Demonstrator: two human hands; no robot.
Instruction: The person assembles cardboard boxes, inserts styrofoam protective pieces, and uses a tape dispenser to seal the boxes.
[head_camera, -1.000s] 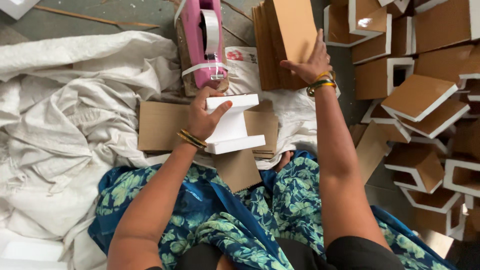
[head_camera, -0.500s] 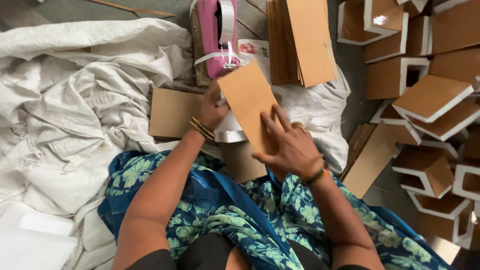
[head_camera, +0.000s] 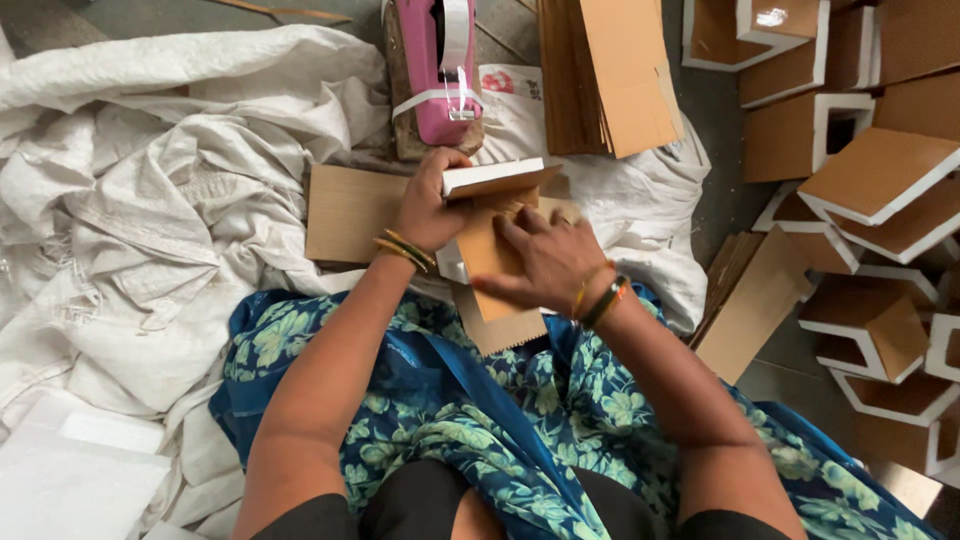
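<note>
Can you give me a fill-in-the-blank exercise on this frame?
1. The left hand grips the white ____ of the box.
2. The right hand presses flat on a brown ____ sheet.
3. The tape dispenser beyond the hands is ____ in colour.
4. Finished boxes pile up on the person's ____ side.

Missing words: edge; cardboard; pink; right

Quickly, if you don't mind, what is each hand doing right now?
Left hand: closed around the white-edged brown cardboard piece.
Right hand: open, fingers flat, pressing the brown cardboard sheet.
</note>
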